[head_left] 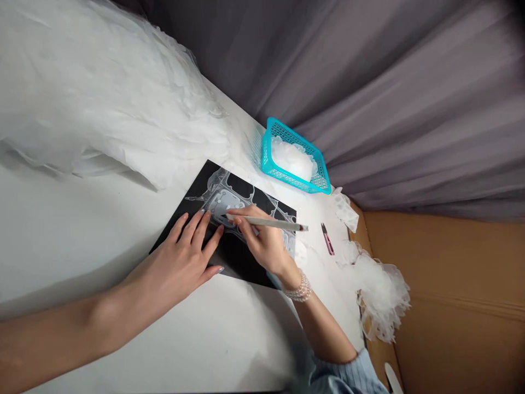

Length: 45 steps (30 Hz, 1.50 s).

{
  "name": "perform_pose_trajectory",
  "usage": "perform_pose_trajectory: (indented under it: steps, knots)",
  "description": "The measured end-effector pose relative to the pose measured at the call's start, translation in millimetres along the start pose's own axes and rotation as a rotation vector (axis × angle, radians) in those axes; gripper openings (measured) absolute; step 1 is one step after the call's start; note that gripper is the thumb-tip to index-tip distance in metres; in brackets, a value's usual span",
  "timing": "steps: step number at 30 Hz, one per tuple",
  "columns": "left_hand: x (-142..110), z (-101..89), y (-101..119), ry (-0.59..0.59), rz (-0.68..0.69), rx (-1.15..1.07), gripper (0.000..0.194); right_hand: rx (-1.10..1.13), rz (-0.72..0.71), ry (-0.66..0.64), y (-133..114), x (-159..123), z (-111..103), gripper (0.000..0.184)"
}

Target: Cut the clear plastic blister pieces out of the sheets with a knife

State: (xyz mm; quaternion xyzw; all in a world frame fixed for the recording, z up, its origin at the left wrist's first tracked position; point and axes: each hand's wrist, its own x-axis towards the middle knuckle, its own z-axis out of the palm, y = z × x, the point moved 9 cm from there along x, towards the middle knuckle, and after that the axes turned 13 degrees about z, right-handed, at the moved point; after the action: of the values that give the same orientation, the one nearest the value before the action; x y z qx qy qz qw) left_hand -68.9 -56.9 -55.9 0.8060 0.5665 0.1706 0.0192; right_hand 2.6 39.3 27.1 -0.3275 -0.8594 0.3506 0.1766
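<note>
While the left hand [182, 260] lies, fingers spread, against sheer white lace [214, 192] on a rectangular black board [241, 261], the right hand [264, 241] pinches a slim white pen-like tool [275, 223]; light pressure advised.

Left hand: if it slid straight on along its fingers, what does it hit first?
Probably the right hand or the tip of its white tool, just past the left hand; depth unclear.
</note>
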Motion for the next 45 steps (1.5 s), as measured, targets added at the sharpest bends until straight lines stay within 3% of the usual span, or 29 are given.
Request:
perform_pose_trajectory:
  steps: [3, 8, 14, 23, 32, 37, 41, 45]
  knots:
    - [-4, 3.8, -1, 0.005, -0.012, -0.008, 0.076, -0.046, -0.073, -0.038, -2, -5, 12, 0.021]
    - [-6, 6.1, 3, -0.030, -0.001, 0.000, 0.083, -0.106, -0.089, -0.068, 0, -11, 13, 0.022]
    - [0, -8.0, 11, -0.070, -0.041, 0.071, 0.083, -0.184, -0.145, -0.104, -7, -8, 18, 0.021]
    - [3, -22.1, 19, -0.055, 0.032, 0.236, 0.089, -0.278, -0.227, -0.076, -16, -8, 22, 0.019]
    - [-2, -12.0, 16, -0.050, 0.058, 0.248, 0.091, -0.408, -0.261, -0.108, -15, -13, 26, 0.019]
    - [-5, -6.3, 12, -0.024, 0.067, 0.205, 0.096, -0.549, -0.434, -0.095, -23, -24, 29, 0.018]
    - [-5, -7.8, 12, -0.030, 0.065, 0.217, 0.088, -0.683, -0.622, -0.038, -29, -34, 40, 0.023]
    - [-1, -12.7, 13, -0.027, 0.041, 0.203, 0.083, -0.722, -0.579, -0.002, -22, -33, 45, 0.028]
